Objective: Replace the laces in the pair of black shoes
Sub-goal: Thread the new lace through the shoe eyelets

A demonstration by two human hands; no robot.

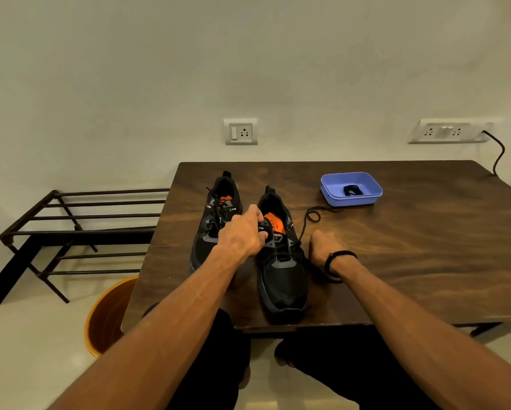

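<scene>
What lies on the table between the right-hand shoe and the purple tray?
In the head view, a loose black lace trails from the right-hand shoe and loops on the bare wood toward the purple tray. Nothing else lies on that stretch of table.

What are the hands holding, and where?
The left hand grips the right-hand black shoe by its tongue, near the collar. The right hand sits beside that shoe's lace; its fingers are hidden, so cannot tell.

Home room, plain wall with sockets (241,132), metal shoe rack (71,232), wooden table (411,247)
</scene>
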